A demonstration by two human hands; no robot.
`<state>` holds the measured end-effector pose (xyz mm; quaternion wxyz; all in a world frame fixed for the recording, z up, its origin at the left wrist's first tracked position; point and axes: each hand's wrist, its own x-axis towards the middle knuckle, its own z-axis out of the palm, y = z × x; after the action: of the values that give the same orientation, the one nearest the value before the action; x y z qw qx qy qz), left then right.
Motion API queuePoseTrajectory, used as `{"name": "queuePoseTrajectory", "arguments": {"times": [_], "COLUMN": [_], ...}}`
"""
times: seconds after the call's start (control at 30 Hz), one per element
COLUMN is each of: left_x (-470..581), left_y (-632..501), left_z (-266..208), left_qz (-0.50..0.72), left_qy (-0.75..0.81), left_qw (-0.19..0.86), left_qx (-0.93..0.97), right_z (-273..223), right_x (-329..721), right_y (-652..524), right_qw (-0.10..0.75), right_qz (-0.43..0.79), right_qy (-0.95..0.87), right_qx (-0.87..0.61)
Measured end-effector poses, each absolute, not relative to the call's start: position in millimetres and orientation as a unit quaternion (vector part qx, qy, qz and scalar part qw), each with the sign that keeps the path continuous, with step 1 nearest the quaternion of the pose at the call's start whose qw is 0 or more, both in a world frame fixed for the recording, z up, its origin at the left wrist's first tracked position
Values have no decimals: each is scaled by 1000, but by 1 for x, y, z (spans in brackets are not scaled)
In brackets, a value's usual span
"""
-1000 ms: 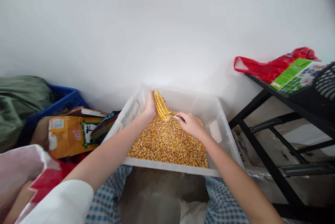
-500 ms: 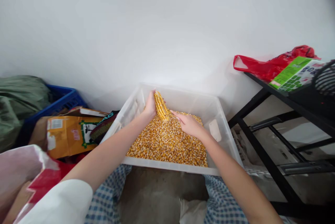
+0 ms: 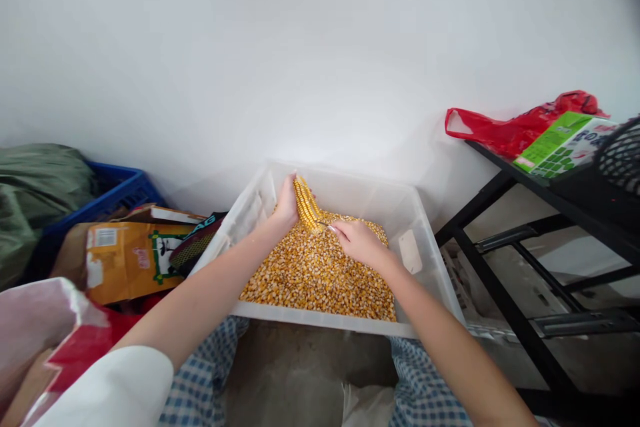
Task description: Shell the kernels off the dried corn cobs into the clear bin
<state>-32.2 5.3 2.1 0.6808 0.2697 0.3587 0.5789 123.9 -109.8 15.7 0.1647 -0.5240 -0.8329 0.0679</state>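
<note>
My left hand (image 3: 287, 202) is wrapped around the upper end of a yellow corn cob (image 3: 307, 203), which tilts down to the right with bare strips between its kernel rows. My right hand (image 3: 356, 239) is closed on a thin, dark metal tool (image 3: 325, 223) whose tip meets the lower end of the cob; its handle is hidden in my fingers, so its kind cannot be told. Both hands are over a translucent plastic bin (image 3: 320, 316). Loose corn kernels (image 3: 320, 277) cover the bin's bottom in a thick layer.
A black metal frame (image 3: 493, 287) stands right of the bin, bearing a red plastic bag (image 3: 505, 134) and a green-white box (image 3: 557, 147). To the left lie an orange carton (image 3: 125, 267), a blue crate (image 3: 125, 187) and a green bag (image 3: 40, 194). A white wall (image 3: 320, 54) rises behind.
My right hand has shifted slightly and turned, so that more of the thin tool shows against the lower part of the cob. My left hand keeps its hold on the cob.
</note>
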Motion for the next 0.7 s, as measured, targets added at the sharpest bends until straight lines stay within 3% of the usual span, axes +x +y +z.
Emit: {"name": "queuePoseTrajectory", "arguments": {"times": [0.37,0.7], "left_x": [-32,-31], "left_y": [7,7], "left_z": [0,-1], "left_qz": [593,600], "left_qy": [360,372], "left_qw": [672,658], "left_qx": [259,262], "right_z": [19,19], "right_x": [123,125], "right_y": [-112,-109], "right_qw": [170,113], "right_qz": [55,-10], "right_qy": [-837,-802], "right_qx": [-518,-587]}}
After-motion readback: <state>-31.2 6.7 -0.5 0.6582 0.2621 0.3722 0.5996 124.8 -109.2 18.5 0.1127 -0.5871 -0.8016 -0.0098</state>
